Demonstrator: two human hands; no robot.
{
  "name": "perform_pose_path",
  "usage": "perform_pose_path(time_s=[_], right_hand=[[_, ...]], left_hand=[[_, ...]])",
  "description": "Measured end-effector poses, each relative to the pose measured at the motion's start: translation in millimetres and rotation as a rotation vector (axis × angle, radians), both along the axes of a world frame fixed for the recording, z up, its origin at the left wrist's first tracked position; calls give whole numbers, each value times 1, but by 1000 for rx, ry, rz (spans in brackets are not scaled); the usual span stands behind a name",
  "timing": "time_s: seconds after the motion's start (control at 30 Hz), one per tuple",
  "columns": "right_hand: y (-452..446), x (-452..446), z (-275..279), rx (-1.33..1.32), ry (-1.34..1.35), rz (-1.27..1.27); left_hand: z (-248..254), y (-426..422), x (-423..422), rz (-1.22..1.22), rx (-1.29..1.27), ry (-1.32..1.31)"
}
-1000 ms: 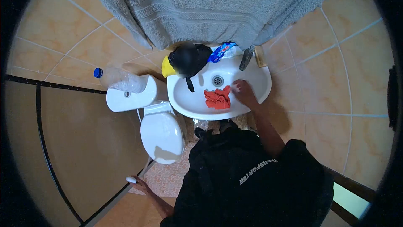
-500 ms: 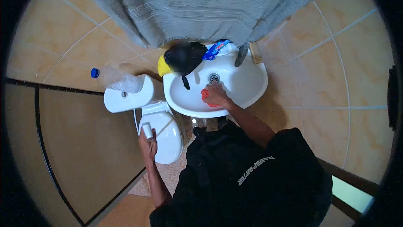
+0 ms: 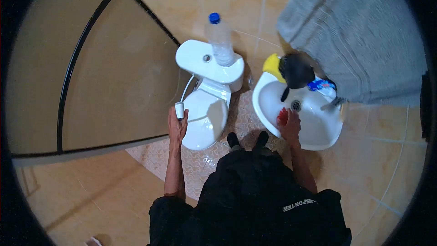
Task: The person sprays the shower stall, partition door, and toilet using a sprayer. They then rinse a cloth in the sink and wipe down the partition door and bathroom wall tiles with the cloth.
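Gripped under my right hand [image 3: 290, 126] in the sink [image 3: 321, 124], the red cloth [image 3: 282, 116] should prove light, floppy, best bunched mid-fold, while my left hand [image 3: 177, 125] clasps a probably stiff white cylinder [image 3: 179, 110]

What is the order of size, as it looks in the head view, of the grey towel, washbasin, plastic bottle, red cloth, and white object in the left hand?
1. Grey towel
2. Washbasin
3. Plastic bottle
Unranked: red cloth and white object look alike; the right hand partly hides the cloth.
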State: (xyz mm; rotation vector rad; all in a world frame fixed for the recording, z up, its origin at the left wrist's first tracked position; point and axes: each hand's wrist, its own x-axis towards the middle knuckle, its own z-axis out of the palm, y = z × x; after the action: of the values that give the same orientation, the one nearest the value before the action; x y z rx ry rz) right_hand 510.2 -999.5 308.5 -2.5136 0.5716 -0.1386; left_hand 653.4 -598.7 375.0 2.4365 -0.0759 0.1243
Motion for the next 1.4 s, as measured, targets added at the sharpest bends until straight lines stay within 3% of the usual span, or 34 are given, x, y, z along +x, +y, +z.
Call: perform_pose_path(time_s=[0.07,0.13,0.23,0.27,0.33,0.4,0.47,0.67,0.73,0.8,0.87,1.0,1.07,1.13,1.23,1.4], right_hand=[[24,6,9,-259,-85,-36],[39,12,26,-159,-197,82],[69,26,65,-53,-287,344],[75,33,66,-55,-285,373],[82,51,68,346,-224,615],[91,69,75,263,-123,760],[102,85,72,414,-132,897],[142,148,53,300,19,1107],[158,174,46,308,-181,1131],[176,206,43,314,-154,1125],[194,243,31,215,-371,1079],[243,331,29,-43,-177,936],[266,382,16,-201,-183,928],[281,421,-1,-418,-36,862],[292,449,-32,-489,74,851],[299,454,-45,-534,-20,820]], left_hand=[[-3,23,-9,56,58,-107],[-15,47,-21,214,87,-222],[-18,74,-43,373,27,-93],[-21,80,-51,444,-18,-51],[-30,90,-68,532,-50,-49],[-43,95,-88,580,-50,-192],[-41,84,-104,658,-134,-143],[-35,74,-121,740,-189,-204],[-41,82,-114,761,-217,-189],[-48,97,-98,759,-143,-131],[-66,116,-77,763,-174,-104],[-79,140,-16,825,-303,74],[-118,161,14,852,-323,94],[-141,167,44,908,-520,219],[-158,171,86,957,-698,294],[-186,164,167,1041,-982,376]])
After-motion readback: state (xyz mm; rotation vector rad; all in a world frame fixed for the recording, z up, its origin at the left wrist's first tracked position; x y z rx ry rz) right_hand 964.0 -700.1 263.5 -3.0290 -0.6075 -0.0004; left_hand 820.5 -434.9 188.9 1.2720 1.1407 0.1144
